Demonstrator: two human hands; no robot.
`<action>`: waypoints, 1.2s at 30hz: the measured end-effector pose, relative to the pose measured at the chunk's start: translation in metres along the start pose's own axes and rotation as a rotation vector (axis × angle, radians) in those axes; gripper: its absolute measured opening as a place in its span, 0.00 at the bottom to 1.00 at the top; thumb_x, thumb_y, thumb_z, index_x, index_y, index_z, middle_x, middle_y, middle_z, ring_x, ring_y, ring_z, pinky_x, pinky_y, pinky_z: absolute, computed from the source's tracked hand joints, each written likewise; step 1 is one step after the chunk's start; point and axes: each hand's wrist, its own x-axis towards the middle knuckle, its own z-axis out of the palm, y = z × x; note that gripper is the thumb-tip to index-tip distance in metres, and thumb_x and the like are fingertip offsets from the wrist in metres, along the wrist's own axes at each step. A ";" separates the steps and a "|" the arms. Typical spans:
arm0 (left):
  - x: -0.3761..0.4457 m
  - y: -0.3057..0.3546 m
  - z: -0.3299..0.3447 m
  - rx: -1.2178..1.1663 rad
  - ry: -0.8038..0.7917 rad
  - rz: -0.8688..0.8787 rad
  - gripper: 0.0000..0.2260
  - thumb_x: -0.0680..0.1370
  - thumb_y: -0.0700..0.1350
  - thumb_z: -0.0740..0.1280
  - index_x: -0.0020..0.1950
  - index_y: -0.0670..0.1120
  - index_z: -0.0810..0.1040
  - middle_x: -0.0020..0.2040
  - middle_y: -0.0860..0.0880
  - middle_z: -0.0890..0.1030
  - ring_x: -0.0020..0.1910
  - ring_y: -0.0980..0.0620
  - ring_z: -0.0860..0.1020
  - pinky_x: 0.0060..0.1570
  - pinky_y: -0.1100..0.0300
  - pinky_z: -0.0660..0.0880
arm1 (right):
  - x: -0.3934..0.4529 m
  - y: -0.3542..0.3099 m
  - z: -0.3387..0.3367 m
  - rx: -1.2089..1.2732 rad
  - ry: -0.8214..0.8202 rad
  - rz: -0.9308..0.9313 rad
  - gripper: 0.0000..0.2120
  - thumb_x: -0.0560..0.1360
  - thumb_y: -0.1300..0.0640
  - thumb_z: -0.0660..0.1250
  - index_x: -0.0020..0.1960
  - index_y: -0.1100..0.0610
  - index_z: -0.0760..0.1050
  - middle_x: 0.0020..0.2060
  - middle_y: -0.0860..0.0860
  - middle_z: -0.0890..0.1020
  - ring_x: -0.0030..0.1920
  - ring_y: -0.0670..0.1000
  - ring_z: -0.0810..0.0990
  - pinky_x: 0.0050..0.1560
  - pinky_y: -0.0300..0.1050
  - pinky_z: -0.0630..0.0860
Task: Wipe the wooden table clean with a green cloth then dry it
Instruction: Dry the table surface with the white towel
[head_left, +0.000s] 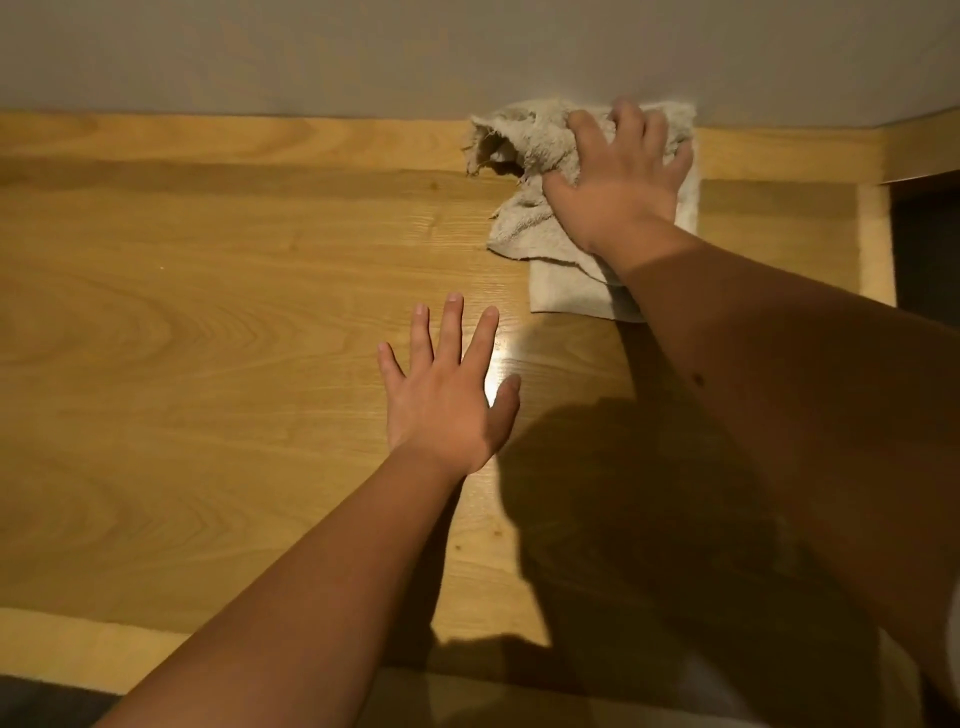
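The wooden bench (218, 322) fills most of the frame, its far edge butting against a plain grey wall (363, 52) along the top, its near edge running across the lower left, and its right edge dropping off to dark floor at the upper right. One cloth (524, 140), a pale beige frayed towel rather than anything green, lies bunched at the top right of centre, pushed right up to the wall and near the right edge. The right hand (621, 174) presses down on it, fingers curled over the folds in a loose grip on the fabric. The left hand (447, 395) lies flat at centre frame, fingers spread and holding nothing. The whole left half of the surface lies bare. Two hands, one cloth. A dark shadow falls over the lower right.
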 end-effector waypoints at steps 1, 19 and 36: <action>-0.001 0.000 0.000 -0.006 0.006 -0.004 0.31 0.80 0.67 0.46 0.80 0.60 0.44 0.83 0.50 0.44 0.80 0.41 0.40 0.73 0.31 0.44 | -0.003 -0.001 0.002 0.002 -0.010 -0.004 0.31 0.72 0.36 0.53 0.73 0.43 0.61 0.75 0.55 0.62 0.75 0.61 0.56 0.69 0.73 0.52; -0.001 0.007 -0.007 0.007 -0.001 -0.040 0.28 0.82 0.57 0.47 0.82 0.53 0.45 0.83 0.50 0.46 0.81 0.42 0.44 0.73 0.30 0.46 | -0.374 0.018 0.015 0.054 0.032 -0.139 0.28 0.76 0.41 0.59 0.73 0.51 0.68 0.76 0.57 0.65 0.77 0.62 0.59 0.70 0.74 0.53; -0.029 0.104 0.018 0.006 -0.034 0.161 0.29 0.80 0.65 0.42 0.81 0.60 0.44 0.83 0.47 0.42 0.80 0.40 0.39 0.74 0.33 0.42 | -0.319 0.111 0.001 -0.011 0.027 0.025 0.33 0.73 0.34 0.58 0.74 0.49 0.65 0.77 0.55 0.63 0.78 0.60 0.55 0.71 0.70 0.55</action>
